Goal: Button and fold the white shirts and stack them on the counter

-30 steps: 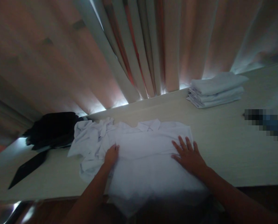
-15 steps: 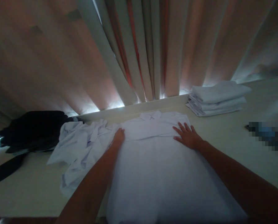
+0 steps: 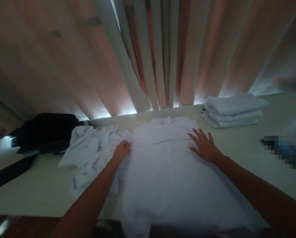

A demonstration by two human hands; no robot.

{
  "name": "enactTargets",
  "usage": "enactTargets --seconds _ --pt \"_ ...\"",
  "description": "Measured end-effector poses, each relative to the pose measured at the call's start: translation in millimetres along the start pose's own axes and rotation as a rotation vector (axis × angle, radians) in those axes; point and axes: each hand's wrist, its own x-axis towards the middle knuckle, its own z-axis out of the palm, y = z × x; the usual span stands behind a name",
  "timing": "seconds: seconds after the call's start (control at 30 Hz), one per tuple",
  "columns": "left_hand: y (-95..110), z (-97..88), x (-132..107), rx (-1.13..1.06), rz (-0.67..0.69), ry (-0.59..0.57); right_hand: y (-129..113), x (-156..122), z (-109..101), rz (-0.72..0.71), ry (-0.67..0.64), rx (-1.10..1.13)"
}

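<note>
A white collared shirt (image 3: 167,165) lies spread on the pale table, its collar at the far end and its lower part reaching the near edge. A seam or fold crosses it below the collar. At its left edge, my left hand (image 3: 122,150) is closed, the fingertips pinching the cloth by the shoulder. My right hand (image 3: 205,147) rests with fingers spread at the right edge, fingertips touching the fabric. Just left of my left hand is a crumpled white garment (image 3: 90,148), partly behind my forearm.
Folded white clothes (image 3: 234,110) form a stack at the back right. A pile of black clothes (image 3: 48,132) sits at the back left, with a dark strip (image 3: 14,172) before it. Curtains (image 3: 157,59) hang behind the table (image 3: 38,195). A blurred-out item (image 3: 286,152) lies far right.
My left hand has shifted slightly outward and down along the shirt's left edge. My right hand has slid a little right, toward the shirt's edge. The camera view has shifted slightly.
</note>
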Motion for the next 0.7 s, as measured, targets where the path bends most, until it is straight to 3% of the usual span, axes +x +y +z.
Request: enactTargets --seconds 0.07,0.13,0.2,0.27,0.33,0.4,0.57,0.7 --pt "-7.5 5.4 -65.6 0.011 0.026 -0.014 -30.7 -47.6 -24.9 -0.08 -0.035 0.074" --pt "-13.9 22.3 -142.8 0.045 0.066 -0.091 -76.2 -99.9 -42.9 -0.129 -0.129 0.165" --pt "-16.2 44.5 -213.3 0.042 0.182 -0.192 -129.3 -145.8 -50.8 -0.191 -0.167 0.229" --pt "-13.7 62.9 -259.4 0.034 0.282 -0.254 -177.2 -176.1 -50.2 -0.2 -0.221 0.224" --pt "-9.7 70.5 -275.7 0.043 0.307 -0.258 -208.0 -188.7 -46.7 -0.181 -0.259 0.162" --pt "-8.2 66.5 -270.8 0.086 0.32 -0.259 -218.2 -188.5 -45.5 -0.151 -0.265 0.095" --pt "-17.6 39.2 -254.7 0.232 0.37 -0.288 -196.2 -177.7 -59.1 -0.132 -0.24 0.232" --pt "-20.8 32.9 -274.9 0.145 0.415 -0.125 -177.7 -174.6 -78.8 -0.088 -0.191 0.42"
